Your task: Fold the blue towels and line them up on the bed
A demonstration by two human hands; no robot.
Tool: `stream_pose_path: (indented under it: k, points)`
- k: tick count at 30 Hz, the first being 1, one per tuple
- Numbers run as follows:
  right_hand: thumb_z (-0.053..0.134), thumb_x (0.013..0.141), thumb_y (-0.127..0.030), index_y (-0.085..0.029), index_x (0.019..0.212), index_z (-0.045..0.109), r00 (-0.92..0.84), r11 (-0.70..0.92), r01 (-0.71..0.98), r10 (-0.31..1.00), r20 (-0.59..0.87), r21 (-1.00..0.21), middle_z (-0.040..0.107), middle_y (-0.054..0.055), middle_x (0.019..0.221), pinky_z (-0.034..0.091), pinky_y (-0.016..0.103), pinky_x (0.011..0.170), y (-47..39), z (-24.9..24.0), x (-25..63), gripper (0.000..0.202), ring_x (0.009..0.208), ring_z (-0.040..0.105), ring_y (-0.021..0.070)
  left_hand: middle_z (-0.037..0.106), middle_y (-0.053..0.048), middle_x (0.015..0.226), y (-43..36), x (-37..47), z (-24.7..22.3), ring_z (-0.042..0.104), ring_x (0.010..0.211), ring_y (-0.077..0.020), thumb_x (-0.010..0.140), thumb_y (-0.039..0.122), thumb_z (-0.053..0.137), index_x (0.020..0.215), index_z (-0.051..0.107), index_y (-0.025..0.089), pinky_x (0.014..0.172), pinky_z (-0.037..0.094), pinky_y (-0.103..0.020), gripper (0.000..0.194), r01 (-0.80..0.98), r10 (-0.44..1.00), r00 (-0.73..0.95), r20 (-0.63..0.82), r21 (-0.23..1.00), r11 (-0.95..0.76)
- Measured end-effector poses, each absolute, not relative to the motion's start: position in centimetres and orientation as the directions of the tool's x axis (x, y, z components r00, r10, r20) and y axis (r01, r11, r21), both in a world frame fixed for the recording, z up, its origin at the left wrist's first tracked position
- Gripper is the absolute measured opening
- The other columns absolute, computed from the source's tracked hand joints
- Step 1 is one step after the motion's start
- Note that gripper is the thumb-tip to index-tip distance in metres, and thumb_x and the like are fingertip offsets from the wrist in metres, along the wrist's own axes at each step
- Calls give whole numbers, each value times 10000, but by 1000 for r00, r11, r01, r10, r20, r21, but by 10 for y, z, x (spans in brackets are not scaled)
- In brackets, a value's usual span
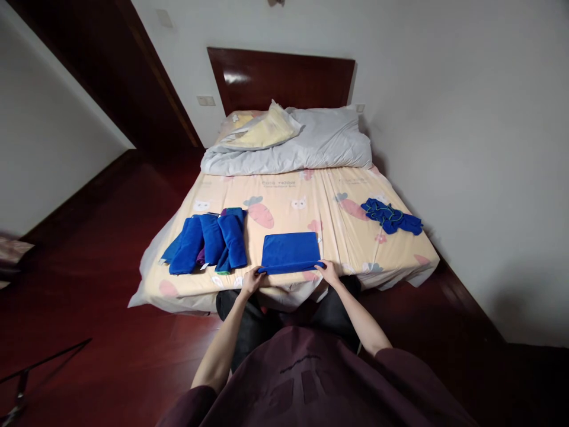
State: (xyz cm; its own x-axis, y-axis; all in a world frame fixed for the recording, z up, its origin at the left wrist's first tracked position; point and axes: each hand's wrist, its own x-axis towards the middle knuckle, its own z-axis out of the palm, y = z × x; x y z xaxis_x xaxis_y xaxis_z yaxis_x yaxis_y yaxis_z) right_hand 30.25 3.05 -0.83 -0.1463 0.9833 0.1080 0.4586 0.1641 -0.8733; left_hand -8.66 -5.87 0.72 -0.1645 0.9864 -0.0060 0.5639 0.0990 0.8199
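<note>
A blue cloth (291, 249) lies flat as a rectangle near the front edge of the bed, its near edge turned up in a narrow roll. My left hand (252, 280) is closed on the left end of that roll. At its right end, my right hand (328, 273) pinches the same edge. To the left lie several rolled cloths (213, 240), mostly blue, overlapping side by side. A crumpled blue cloth (391, 216) with a light green edge rests toward the right side of the bed.
The bed (284, 207) has a pale sheet printed with carrots and rabbits. A grey quilt (311, 145) and a yellow cloth (271, 129) lie before the dark wooden headboard (284, 80). A thin black stand (22, 379) is on the floor at lower left.
</note>
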Motion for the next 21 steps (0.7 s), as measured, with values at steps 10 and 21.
stream_pose_path:
  k: [10,21]
  points:
    - [668,834,-607,-161,942,764,-142,126,428,987,71,-895,694,30,698,539,295,617,22,-2,309,469,630,625,192,782,-112,939,-69,-84,3,734,837,-273,832,579,595,1030,698,172,824,573,-394,464,512,976,-218,-8,850,122]
    - [685,799,-661,-185,858,696,-102,71,329,994,39,-942,740,70,780,585,321,700,22,11,302,480,735,690,226,764,-110,918,-72,-78,11,722,803,-266,867,592,570,985,677,180,765,565,-367,442,513,964,-266,8,848,134]
